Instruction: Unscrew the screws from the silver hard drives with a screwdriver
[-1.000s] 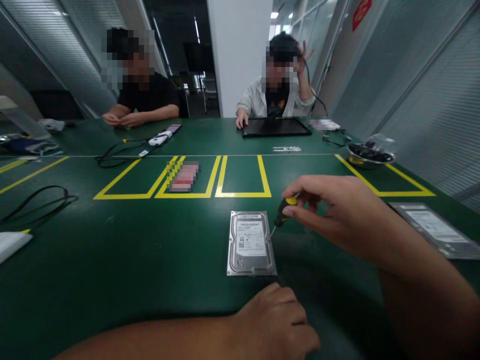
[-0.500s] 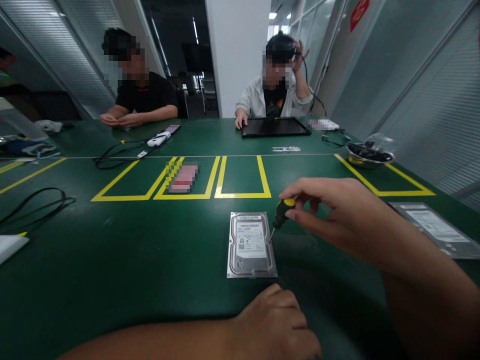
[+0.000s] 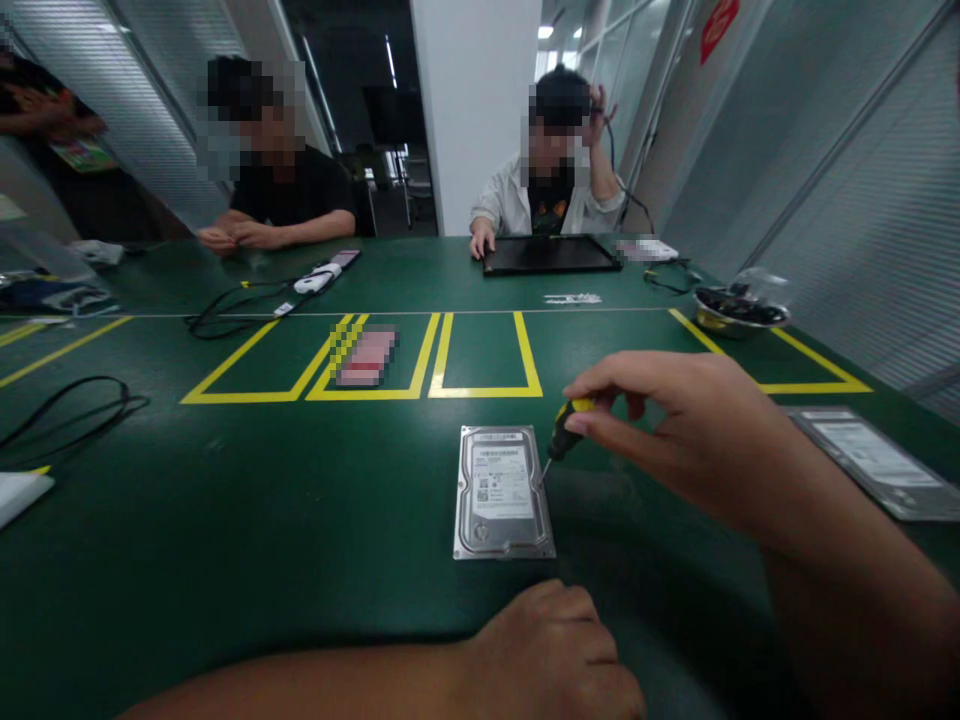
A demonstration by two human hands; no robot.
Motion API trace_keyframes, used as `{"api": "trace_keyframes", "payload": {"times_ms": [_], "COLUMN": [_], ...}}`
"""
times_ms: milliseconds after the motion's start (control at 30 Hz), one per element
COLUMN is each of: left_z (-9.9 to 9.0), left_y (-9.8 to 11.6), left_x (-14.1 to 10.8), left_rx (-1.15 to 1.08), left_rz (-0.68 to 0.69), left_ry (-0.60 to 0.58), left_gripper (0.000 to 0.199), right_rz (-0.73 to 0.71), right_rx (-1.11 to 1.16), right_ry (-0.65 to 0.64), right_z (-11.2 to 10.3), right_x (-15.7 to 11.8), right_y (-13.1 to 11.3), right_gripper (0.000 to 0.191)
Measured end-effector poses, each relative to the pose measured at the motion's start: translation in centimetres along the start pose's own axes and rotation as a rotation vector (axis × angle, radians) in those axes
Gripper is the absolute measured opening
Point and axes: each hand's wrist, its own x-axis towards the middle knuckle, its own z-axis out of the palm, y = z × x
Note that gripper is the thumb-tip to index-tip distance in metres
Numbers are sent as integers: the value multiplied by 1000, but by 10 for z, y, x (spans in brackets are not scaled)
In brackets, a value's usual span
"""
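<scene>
Two bare hands at work over a green table (image 3: 225, 530). Nearest, at lower centre of the frame, the left hand (image 3: 559, 650) lies knuckles up, fingers curled under; whether it is clenched on anything cannot be told. Right hand (image 3: 667, 405), right of centre, pinches a screwdriver (image 3: 565, 428) by its yellow-and-dark handle, thumb against fingers. Tool tilted — shaft slanting down and left, tip at the right edge of a hard drive (image 3: 504, 490). That drive lies flat at frame centre, label up, just beyond the left hand.

Second drive (image 3: 874, 462) at the right edge, partly behind the right forearm. Black cable (image 3: 112, 380) looped at the left edge. Farther up, yellow tape outlines (image 3: 487, 391); a pink item, blurred, lies in one. Bowl (image 3: 724, 322) of dark pieces, upper right.

Far side: a black panel (image 3: 551, 256), one hand of a seated person (image 3: 502, 195) on it — the other raised to the head. Another person (image 3: 304, 190) sits upper left, hands together.
</scene>
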Motion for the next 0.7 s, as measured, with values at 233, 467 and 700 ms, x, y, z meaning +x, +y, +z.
{"api": "trace_keyframes", "payload": {"times_ms": [233, 467, 700], "left_z": [-4, -7, -6], "left_y": [0, 3, 6], "left_x": [0, 1, 0], "left_rx": [65, 216, 300], "left_rz": [24, 74, 25], "left_ry": [37, 158, 61], "left_gripper": [28, 31, 40], "right_rz": [-10, -14, 7], "right_rx": [26, -26, -33], "right_ry": [-20, 4, 47], "right_z": [-1, -1, 0], "right_x": [-1, 1, -1], "right_y": [0, 0, -2], "right_gripper": [11, 13, 8]}}
